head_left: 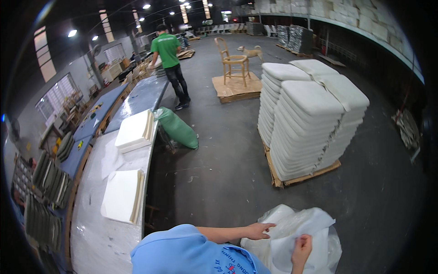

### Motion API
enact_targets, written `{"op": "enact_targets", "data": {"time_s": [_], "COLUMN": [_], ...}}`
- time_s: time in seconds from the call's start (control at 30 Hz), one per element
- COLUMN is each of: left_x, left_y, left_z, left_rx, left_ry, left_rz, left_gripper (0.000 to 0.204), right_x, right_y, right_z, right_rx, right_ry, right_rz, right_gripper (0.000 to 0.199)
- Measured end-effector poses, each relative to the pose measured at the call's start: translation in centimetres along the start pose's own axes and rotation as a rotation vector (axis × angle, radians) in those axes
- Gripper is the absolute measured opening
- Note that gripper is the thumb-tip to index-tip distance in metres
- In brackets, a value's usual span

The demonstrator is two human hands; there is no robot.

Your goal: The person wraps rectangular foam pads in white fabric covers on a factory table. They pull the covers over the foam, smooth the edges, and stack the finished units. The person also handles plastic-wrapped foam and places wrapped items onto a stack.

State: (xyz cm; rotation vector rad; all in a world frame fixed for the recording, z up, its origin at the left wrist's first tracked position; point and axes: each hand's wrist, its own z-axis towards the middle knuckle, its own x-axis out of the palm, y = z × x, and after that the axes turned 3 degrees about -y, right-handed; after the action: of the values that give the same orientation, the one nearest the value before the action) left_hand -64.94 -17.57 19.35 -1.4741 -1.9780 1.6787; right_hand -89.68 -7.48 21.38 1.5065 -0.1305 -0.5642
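Below me at the front stands a clear plastic bag (335,246) with white material in it. A white sheet (285,249) of foam or cloth lies on top, its edges bent. My left hand (259,231) reaches across from the left to the bag's near-left top, its index finger stretched out and its thumb apart. My right hand (301,249) is closed in a pinch over the sheet, with the fingertips at its edge. The exact contact of the left fingertips with the plastic is too small to make out.
At left runs a long table (86,228) with two stacks of white pads (122,196). A green sack (177,129) leans beside it. White cushions (315,123) are stacked high on a pallet at right. Farther off are a wooden chair (235,59), a dog (251,51) and a person in green (166,48).
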Motion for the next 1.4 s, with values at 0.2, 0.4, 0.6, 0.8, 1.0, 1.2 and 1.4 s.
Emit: {"op": "enact_targets", "data": {"time_s": [0.2, 0.4, 0.6, 0.8, 1.0, 1.2, 1.4], "left_x": [-9.4, -16.9, -23.4, -25.1, -24.2, -25.0, -28.6], "left_y": [2.7, 10.7, 13.2, 17.3, 20.8, 21.5, 18.5], "left_z": [-5.0, -14.7, -25.1, -30.5, -33.6, -34.5, -30.7], "left_rx": [0.332, 0.429, 0.204, 0.062, 0.029, -0.099, -0.285], "left_ry": [-0.159, -0.276, -0.512, -0.657, -0.913, -1.226, -1.460], "left_rz": [0.148, 0.180, -0.090, -0.072, -0.068, -0.110, -0.246], "left_gripper": [0.089, 0.099, 0.109, 0.078, 0.030, 0.017, 0.015], "right_x": [10.9, 22.8, 32.1, 40.0, 45.5, 50.7, 54.7], "right_y": [7.4, 13.7, 16.5, 18.8, 21.9, 22.7, 17.1], "right_z": [-6.4, -6.6, -4.6, -3.8, -0.3, 6.9, 18.7], "right_rx": [-0.043, -0.007, -0.190, -0.378, -0.480, -0.682, -0.867], "right_ry": [0.552, 0.833, 1.021, 1.407, 1.578, 1.684, 1.662], "right_rz": [-0.205, -0.169, -0.173, -0.273, -0.359, -0.368, -0.815], "right_gripper": [0.031, 0.026, 0.023, 0.024, 0.029, 0.054, 0.037]}}
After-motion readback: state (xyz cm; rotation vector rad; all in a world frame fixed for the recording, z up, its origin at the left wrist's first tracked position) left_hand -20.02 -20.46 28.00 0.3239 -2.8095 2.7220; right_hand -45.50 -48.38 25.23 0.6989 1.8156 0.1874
